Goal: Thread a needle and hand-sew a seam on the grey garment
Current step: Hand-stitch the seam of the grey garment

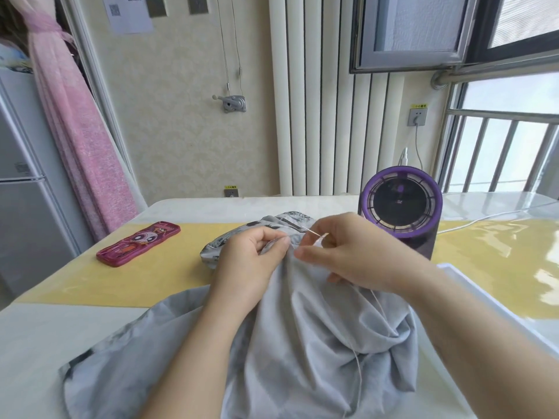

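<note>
So the right hand [357,255] is pinching the needle [311,231] by its back end, point slanting off toward the left hand [251,261], which grips a fold of the grey garment [302,328] right beside it, so I'd guess the right pulls next.

A pale grey cloth garment [302,343] is marked with darker grey and white print at its far edge. The glossy white table [45,343] is banded in yellow. A flat magenta case [139,243] is decorated with cartoon figures; a black cylindrical fan [402,204] is rimmed in purple.
</note>
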Demonstrator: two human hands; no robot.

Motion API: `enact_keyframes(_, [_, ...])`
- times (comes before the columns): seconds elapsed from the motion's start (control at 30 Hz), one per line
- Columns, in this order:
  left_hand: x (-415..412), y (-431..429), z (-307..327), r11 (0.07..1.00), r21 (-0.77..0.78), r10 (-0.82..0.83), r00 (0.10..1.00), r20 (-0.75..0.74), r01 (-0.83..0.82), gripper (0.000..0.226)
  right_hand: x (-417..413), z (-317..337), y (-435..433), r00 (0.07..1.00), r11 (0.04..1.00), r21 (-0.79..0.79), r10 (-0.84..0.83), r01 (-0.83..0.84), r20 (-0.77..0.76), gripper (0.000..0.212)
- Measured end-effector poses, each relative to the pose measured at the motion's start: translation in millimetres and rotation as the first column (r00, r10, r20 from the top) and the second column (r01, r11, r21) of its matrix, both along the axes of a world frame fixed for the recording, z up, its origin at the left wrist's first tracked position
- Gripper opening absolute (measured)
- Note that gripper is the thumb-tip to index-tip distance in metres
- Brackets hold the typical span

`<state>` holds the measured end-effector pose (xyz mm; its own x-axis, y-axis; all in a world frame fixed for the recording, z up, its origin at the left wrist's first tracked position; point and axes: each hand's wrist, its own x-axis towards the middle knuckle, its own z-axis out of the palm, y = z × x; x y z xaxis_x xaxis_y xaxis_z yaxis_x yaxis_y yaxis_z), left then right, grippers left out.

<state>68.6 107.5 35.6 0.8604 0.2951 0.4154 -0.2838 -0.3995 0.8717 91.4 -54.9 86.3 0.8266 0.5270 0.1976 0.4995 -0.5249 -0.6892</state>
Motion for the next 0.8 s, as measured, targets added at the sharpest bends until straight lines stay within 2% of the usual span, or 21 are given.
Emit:
enact_keyframes(0.1, [-0.6,-0.5,1.1,1.000,-0.005,-0.018,1.000,0.011,0.018,0.018,-0.3,-11.1,10.4,0.983,0.996,-0.069,-0.047,0.060,0.176,0.019])
enact_keyframes(0.2, [-1.1,-1.0,1.7,1.000,0.002,-0.026,1.000,0.015,0.026,0.017,0.8,-16.1,12.9,0.964,0.991,-0.099,-0.058,0.086,0.260,0.015])
enact_keyframes(0.3, [-1.1,0.1,1.2,1.000,-0.003,-0.030,0.999,0.012,0.030,0.016,2.0,-12.8,11.9,0.957,0.998,-0.003,-0.054,0.057,0.286,0.020])
enact_keyframes(0.37, [-0.3,0.6,1.0,0.999,-0.013,-0.030,1.000,0.004,0.030,0.015,1.7,-7.1,10.8,0.976,0.975,0.222,-0.053,0.005,0.210,0.020])
enact_keyframes(0.4, [0.3,1.1,0.7,1.000,-0.006,-0.022,1.000,0.001,0.022,0.016,1.0,-4.2,10.1,0.992,0.931,0.363,-0.016,-0.032,0.128,0.020])
enact_keyframes(0.47, [1.0,1.6,0.2,1.000,0.030,0.004,1.000,-0.006,-0.004,0.014,-1.0,1.0,9.0,0.980,0.780,0.615,0.189,-0.116,-0.054,0.020])
enact_keyframes(0.53, [2.1,2.2,-0.5,0.999,0.046,0.012,1.000,-0.009,-0.012,0.009,-3.2,4.9,7.7,0.855,0.599,0.790,0.471,-0.129,-0.217,0.021])
enact_keyframes(0.6, [2.2,2.4,-1.1,1.000,0.031,0.003,1.000,-0.002,-0.003,0.011,-3.5,7.4,4.6,0.715,0.540,0.835,0.624,-0.104,-0.315,0.016])
enact_keyframes(0.67, [1.7,2.2,-1.0,1.000,0.010,-0.011,1.000,0.008,0.011,0.017,-3.7,9.2,0.3,0.668,0.584,0.803,0.645,-0.119,-0.370,0.012])
enact_keyframes(0.7, [1.3,1.9,-0.6,1.000,0.011,-0.018,1.000,0.011,0.018,0.019,-3.7,10.0,-1.0,0.688,0.632,0.765,0.612,-0.128,-0.390,0.014])
enact_keyframes(0.77, [-0.5,1.2,1.1,0.999,0.000,-0.042,0.999,0.023,0.042,0.018,-2.6,11.2,-3.6,0.833,0.770,0.625,0.424,-0.126,-0.355,0.023])
enact_keyframes(0.8, [-1.5,1.0,2.4,0.998,-0.019,-0.061,0.998,0.034,0.061,0.018,-1.2,11.5,-5.0,0.928,0.847,0.520,0.276,-0.113,-0.249,0.025])
